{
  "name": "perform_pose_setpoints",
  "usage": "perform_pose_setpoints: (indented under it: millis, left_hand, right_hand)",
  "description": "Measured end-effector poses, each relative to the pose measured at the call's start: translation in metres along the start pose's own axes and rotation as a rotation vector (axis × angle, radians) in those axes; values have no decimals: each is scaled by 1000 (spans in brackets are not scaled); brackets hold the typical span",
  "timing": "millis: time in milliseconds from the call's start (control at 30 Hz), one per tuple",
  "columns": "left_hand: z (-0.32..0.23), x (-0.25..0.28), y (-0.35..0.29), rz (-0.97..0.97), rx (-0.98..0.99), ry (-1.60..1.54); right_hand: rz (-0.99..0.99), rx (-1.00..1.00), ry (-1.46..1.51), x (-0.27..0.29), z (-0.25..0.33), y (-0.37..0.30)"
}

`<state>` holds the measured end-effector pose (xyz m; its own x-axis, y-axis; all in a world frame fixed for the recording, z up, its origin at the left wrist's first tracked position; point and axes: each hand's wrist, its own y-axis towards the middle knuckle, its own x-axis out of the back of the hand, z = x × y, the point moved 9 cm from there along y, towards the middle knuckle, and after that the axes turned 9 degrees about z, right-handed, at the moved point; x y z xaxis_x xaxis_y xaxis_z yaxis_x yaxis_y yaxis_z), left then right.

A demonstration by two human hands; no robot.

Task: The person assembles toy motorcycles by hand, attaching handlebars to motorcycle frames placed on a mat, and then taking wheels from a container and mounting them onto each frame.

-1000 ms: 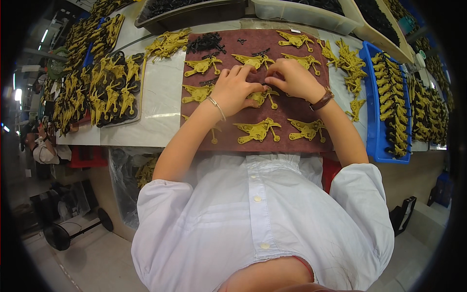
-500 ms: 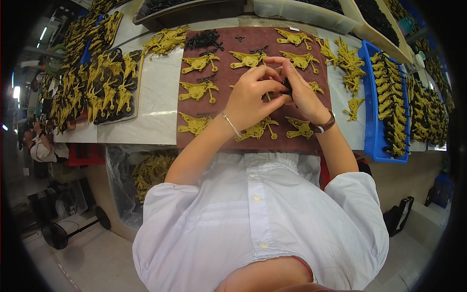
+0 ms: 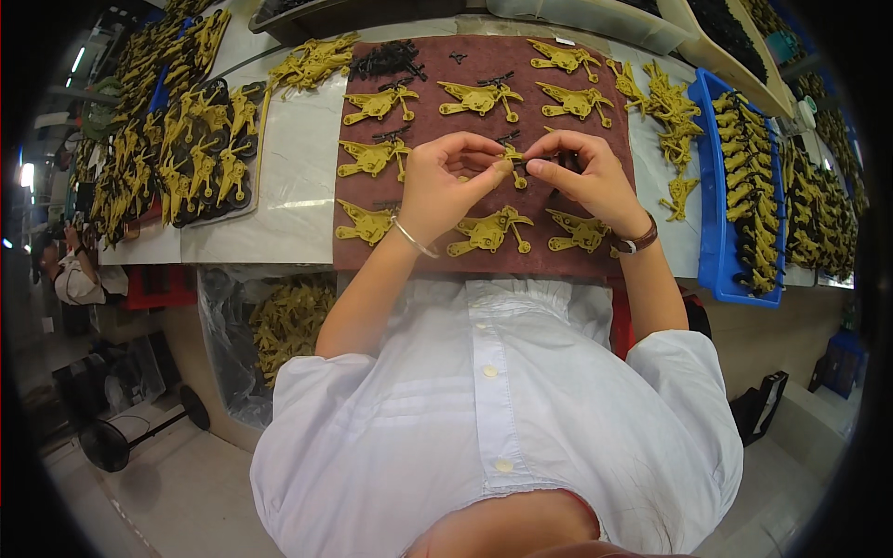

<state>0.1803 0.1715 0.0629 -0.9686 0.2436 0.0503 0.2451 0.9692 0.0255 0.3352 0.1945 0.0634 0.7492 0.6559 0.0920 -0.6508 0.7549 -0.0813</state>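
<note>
Over the middle of the brown cloth (image 3: 446, 70), my two hands meet fingertip to fingertip. My right hand (image 3: 586, 177) pinches a small black part (image 3: 524, 161) between thumb and forefinger; something dark also shows under its curled fingers. My left hand (image 3: 451, 184) is closed at thumb and fingertips, touching the same spot; what it grips is mostly hidden. Right beneath them lies a yellow plastic piece (image 3: 518, 179), shaped like a toy motorbike body and partly covered. Similar yellow pieces (image 3: 479, 98) lie in rows around my hands, several with thin black bars at their tops.
Loose black parts (image 3: 386, 59) are heaped at the cloth's far left. Yellow pieces pile up beside the cloth on the left (image 3: 312, 65) and right (image 3: 672, 112). A blue tray (image 3: 709, 209) of assembled pieces stands to the right, and tubs (image 3: 595, 28) line the back.
My hands have come lower and turned fingertip to fingertip. The black part, cupped between them before, is now pinched out over a yellow piece.
</note>
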Motion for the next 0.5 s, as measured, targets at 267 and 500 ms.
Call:
perform_pose_setpoints:
  millis: [267, 500]
  left_hand:
    - [-11, -14, -27, 335, -122, 561]
    - [-5, -18, -39, 347, -209, 840]
  right_hand:
    - [61, 94, -597, -24, 8, -1]
    - [121, 173, -752, -40, -1, 7]
